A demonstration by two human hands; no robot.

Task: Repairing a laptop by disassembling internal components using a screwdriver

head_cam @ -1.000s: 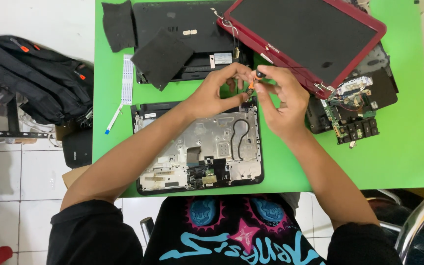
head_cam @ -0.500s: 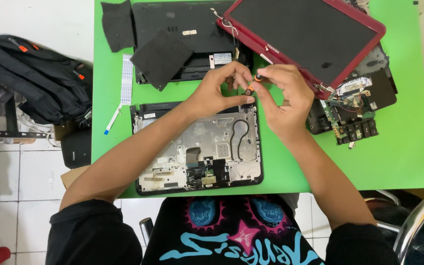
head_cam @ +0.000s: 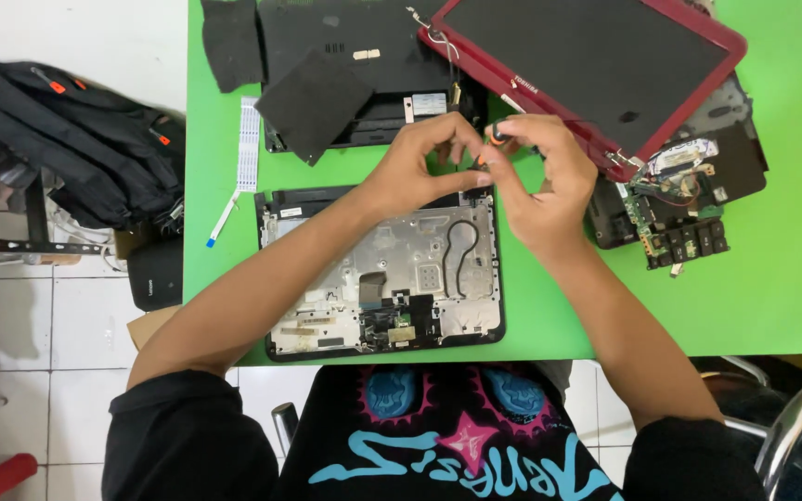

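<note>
An opened laptop base (head_cam: 382,274) with a silver metal frame lies on the green table (head_cam: 754,297) right in front of me. My left hand (head_cam: 420,167) hovers over its far right corner, fingertips pinched together. My right hand (head_cam: 545,181) is just beside it, closed around a small screwdriver (head_cam: 492,139) with an orange and black handle. Both hands meet above the base's far edge, next to the red-framed laptop screen (head_cam: 596,65). What the left fingertips pinch is too small to make out.
A black bottom cover (head_cam: 345,56) and loose black panels (head_cam: 313,102) lie at the far side. A white ribbon cable (head_cam: 245,158) rests at the left. A circuit board with parts (head_cam: 679,209) sits at the right. A black backpack (head_cam: 67,139) lies on the floor beside the table.
Both hands stay at the same spot over the base's far right corner; only the fingers have shifted slightly around the screwdriver.
</note>
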